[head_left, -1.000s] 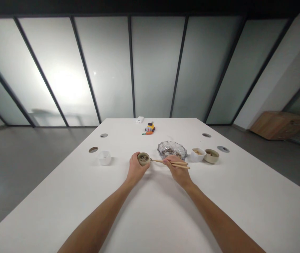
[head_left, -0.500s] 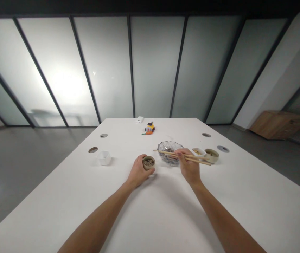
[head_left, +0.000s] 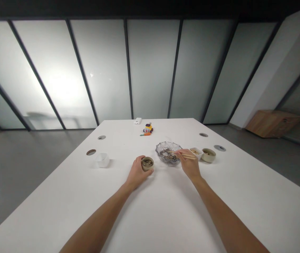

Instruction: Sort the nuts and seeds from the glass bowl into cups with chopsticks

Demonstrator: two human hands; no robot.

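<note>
My left hand [head_left: 138,171] is wrapped round a small beige bowl [head_left: 147,168] that holds dark, striped pieces like sunflower seeds. In my right hand [head_left: 188,165] is a pair of wooden chopsticks [head_left: 189,156]. Their tips reach into a clear faceted glass bowl [head_left: 168,144], where more dark seed-like pieces lie. Whether the tips grip a piece is too small to tell. Just right of my right hand stand a small white dish [head_left: 198,154] with pale yellowish pieces and a second beige bowl [head_left: 209,156], its contents partly visible.
A translucent white cup [head_left: 102,160] stands on the left of the white table [head_left: 155,218]. Farther back are a yellow toy car [head_left: 148,128], an orange toy carrot [head_left: 146,134] and a white box-like device [head_left: 138,121]. Round holes [head_left: 91,152] pierce the tabletop near both sides.
The chopsticks have swung from lying across above the glass bowl to pointing into it. My left hand keeps its hold on the beige bowl. The whole view has shifted slightly.
</note>
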